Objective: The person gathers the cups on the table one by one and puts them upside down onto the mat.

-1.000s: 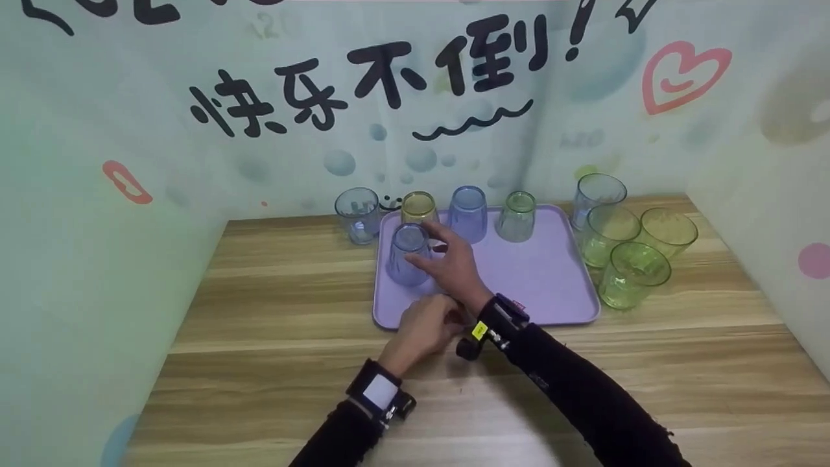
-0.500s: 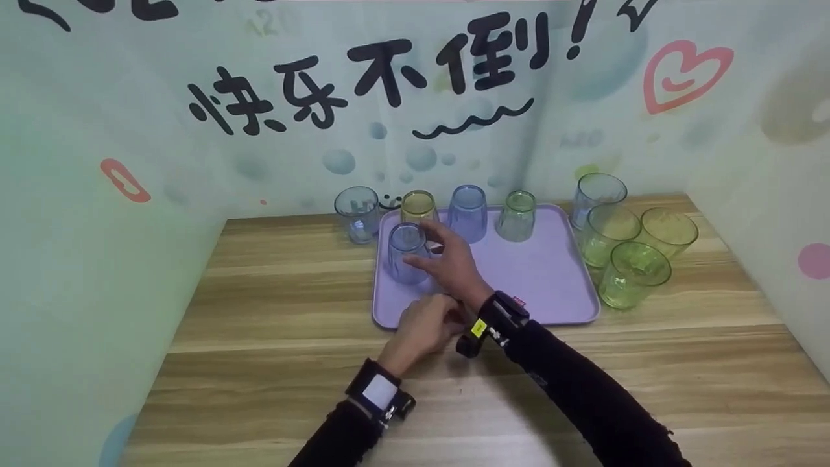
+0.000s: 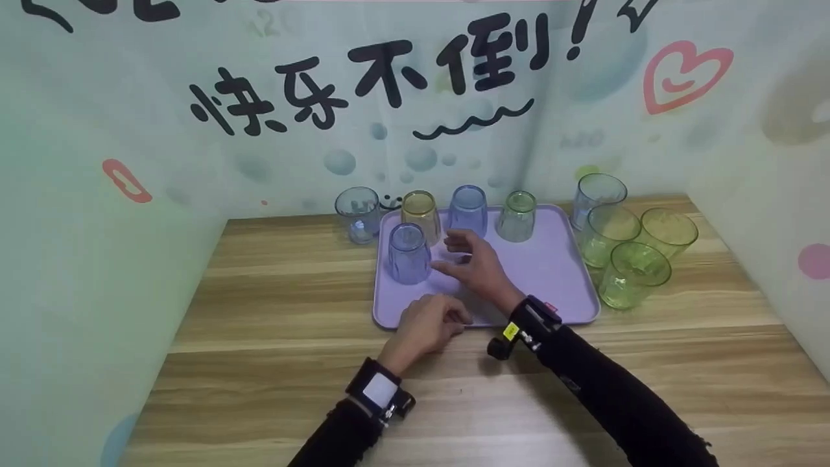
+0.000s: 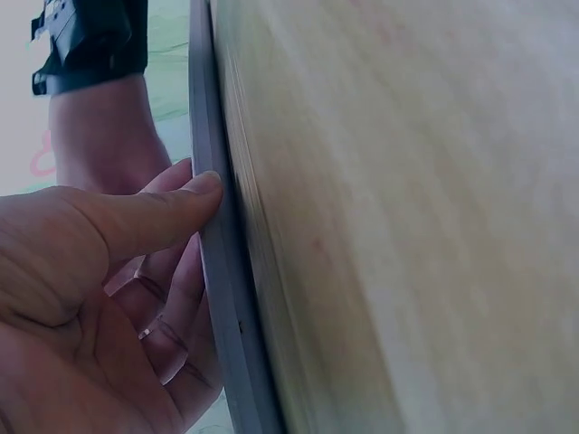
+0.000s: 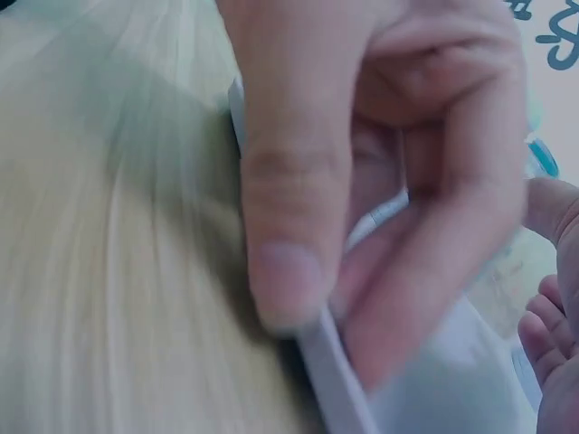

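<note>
The left hand (image 3: 425,326) pinches the near rim of the purple tray (image 3: 551,272), thumb on top, and should hold it still so nothing slides. The right hand (image 3: 476,266) hovers over the tray with loose fingers, grasping nothing, just right of the upside-down blue cup (image 3: 408,253). The cup looks smooth, clear and round; the tray is flat, on the wooden bench (image 3: 259,363).

Staged demo booth, not a real home or kitchen: wooden tabletop (image 3: 259,363) boxed in on three sides by printed backdrop panels (image 3: 130,130) with cartoon lettering, bubbles and hearts. Lilac tray (image 3: 551,272) and plastic tumblers (image 3: 626,275) set out as props.
</note>
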